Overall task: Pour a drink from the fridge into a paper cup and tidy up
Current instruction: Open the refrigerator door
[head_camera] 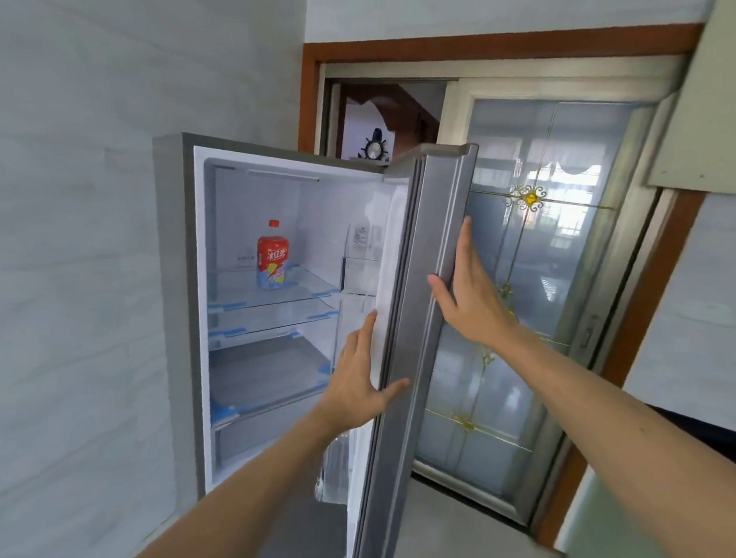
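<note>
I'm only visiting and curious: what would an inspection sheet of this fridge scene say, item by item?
Surface: glass shelf at the top of the open fridge, with more shelves below it.
Job's things: red-capped drink bottle stands upright on that shelf; no paper cup seen.
Clutter: nothing seen.
Hands: left hand lies flat against the inner edge of the fridge door; right hand lies flat on its outer side; fingers straight, gripping nothing.
Cables: nothing seen.
Surroundings: pale tiled wall on the left; sliding glass door with gold ornaments behind the fridge door.
</note>
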### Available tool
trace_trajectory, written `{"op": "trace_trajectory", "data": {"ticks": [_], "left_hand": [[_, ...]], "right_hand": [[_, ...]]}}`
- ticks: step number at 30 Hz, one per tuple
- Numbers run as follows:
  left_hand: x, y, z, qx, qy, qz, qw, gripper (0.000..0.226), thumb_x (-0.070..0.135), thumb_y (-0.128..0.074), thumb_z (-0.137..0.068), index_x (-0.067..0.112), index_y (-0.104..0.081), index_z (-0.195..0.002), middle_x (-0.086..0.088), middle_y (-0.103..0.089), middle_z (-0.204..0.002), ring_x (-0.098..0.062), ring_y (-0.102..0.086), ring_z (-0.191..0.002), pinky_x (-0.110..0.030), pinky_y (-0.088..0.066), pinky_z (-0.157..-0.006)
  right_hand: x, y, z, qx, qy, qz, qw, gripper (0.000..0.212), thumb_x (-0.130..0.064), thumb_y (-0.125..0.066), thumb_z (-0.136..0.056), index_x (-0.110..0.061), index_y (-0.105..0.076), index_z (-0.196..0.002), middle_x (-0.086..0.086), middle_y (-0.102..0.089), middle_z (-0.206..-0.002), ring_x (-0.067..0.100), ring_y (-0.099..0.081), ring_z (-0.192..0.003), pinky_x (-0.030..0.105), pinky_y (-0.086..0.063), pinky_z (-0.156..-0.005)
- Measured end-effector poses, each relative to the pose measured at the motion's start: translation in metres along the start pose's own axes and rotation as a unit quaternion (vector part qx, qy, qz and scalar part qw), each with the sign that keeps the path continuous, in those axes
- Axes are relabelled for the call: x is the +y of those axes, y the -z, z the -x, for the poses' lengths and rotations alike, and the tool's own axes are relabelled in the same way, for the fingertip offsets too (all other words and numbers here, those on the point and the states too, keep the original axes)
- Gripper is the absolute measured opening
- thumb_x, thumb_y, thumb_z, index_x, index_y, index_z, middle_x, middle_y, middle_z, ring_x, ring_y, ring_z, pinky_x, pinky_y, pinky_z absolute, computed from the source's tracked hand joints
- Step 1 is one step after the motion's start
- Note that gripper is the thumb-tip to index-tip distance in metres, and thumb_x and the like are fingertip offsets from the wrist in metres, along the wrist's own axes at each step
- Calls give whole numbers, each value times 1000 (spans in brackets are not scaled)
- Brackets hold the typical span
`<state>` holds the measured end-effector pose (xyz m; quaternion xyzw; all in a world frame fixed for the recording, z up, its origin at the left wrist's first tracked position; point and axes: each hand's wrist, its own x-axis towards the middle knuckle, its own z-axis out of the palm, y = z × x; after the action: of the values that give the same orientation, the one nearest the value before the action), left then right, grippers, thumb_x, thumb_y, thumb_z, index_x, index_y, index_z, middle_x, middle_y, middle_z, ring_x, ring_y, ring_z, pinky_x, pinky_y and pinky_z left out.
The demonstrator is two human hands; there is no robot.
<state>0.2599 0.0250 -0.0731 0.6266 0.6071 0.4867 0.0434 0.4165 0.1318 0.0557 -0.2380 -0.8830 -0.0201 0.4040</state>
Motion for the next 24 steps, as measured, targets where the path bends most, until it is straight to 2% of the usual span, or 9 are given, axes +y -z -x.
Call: {"op": "trace_trajectory", "data": {"ticks": [2, 6, 9, 11, 14, 16, 18, 24], "left_hand": [[9, -8, -6, -32, 15, -2, 999, 110, 54, -70, -82, 22, 3, -158, -5, -27, -156, -20, -34, -141, -42, -33, -116], [26, -30, -20, -124, 27, -3, 992, 106, 53, -67, -85, 25, 5, -157, -6, -25, -160, -23, -35, -142, -41, -33, -116], [35, -50, -34, -165, 33, 13, 986, 107, 60, -64, -81, 30, 6, -157, -3, -25, -161, -26, -39, -140, -41, -37, -115], [40, -65, -45, -181, 31, 21, 983, 104, 60, -62, -82, 33, 5, -156, 0, -29, -159, -25, -41, -138, -39, -40, -113], [50, -88, -60, -202, 28, 31, 978, 97, 44, -66, -89, 34, 3, -157, -1, -32, -157, -26, -45, -134, -33, -41, -106], [57, -104, -70, -215, 29, 41, 975, 96, 36, -67, -91, 34, 2, -157, -3, -30, -159, -28, -45, -134, -34, -41, -106], [64, -121, -80, -226, 27, 45, 973, 97, 32, -68, -91, 33, 4, -157, -4, -28, -160, -29, -43, -136, -37, -41, -108], [76, -158, -106, -259, 5, 29, 965, 102, 28, -69, -91, 31, 9, -156, -1, -15, -165, -31, -31, -145, -43, -35, -116]], "right_hand": [[16, 13, 8, 7, -22, 12, 1000, 89, -36, -48, -101, -17, 23, -152, 10, 0, -166, 29, -22, -148, 43, -32, -113], [50, 36, 23, 41, -66, 30, 996, 87, -41, -53, -98, -17, 6, -157, 8, -9, -164, 28, -22, -148, 48, -32, -116], [68, 53, 28, 74, -72, 53, 993, 84, -28, -64, -93, -15, -10, -156, 12, -21, -155, 30, -37, -138, 48, -45, -106], [76, 64, 29, 76, -81, 60, 992, 84, -20, -67, -91, -18, -14, -156, 14, -20, -154, 30, -36, -137, 46, -48, -104], [88, 70, 26, 59, -146, 35, 987, 86, -23, -62, -93, -28, -6, -157, 10, -3, -161, 34, -17, -147, 53, -32, -115], [94, 72, 22, 37, -204, 27, 978, 87, -27, -59, -95, -32, 3, -157, 6, 11, -164, 36, 0, -151, 57, -17, -120], [102, 77, 20, 11, -246, 12, 969, 90, -30, -57, -97, -32, 12, -155, 6, 21, -163, 36, 11, -150, 55, -6, -119], [142, 93, 14, -30, -276, -9, 961, 98, -30, -60, -95, -26, 19, -154, 8, 24, -162, 33, 12, -151, 49, -6, -120]]}}
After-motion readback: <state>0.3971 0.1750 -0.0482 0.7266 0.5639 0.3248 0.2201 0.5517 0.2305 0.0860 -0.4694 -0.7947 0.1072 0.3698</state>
